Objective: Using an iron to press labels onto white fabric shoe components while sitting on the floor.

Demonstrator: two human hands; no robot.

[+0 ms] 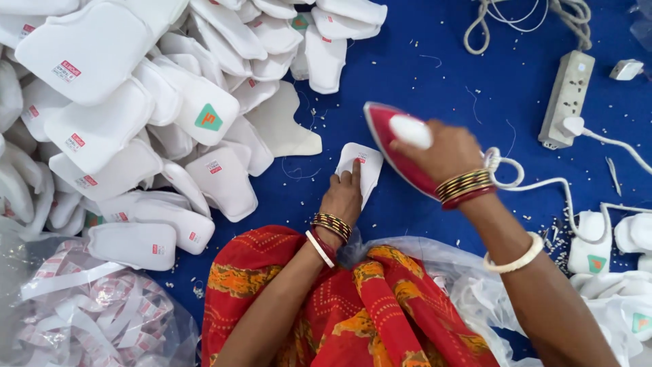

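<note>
While pressed flat on the blue cloth floor [435,75]: small white fabric piece [360,170] under red iron [397,146].

Left hand [343,194] with fingers stretched, resting on the piece, not clenched. Right hand [441,149] clenched around the white handle of the iron, just beside the piece. Big pile of white pieces [136,115] to the left; power strip [567,98] further right.

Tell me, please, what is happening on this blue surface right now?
A person seated at the blue cloth grips a red iron with the right hand, beside a small white fabric piece that the left hand presses flat. A heap of similar white pieces lies to the left; the iron's cord runs to a power strip.
</note>
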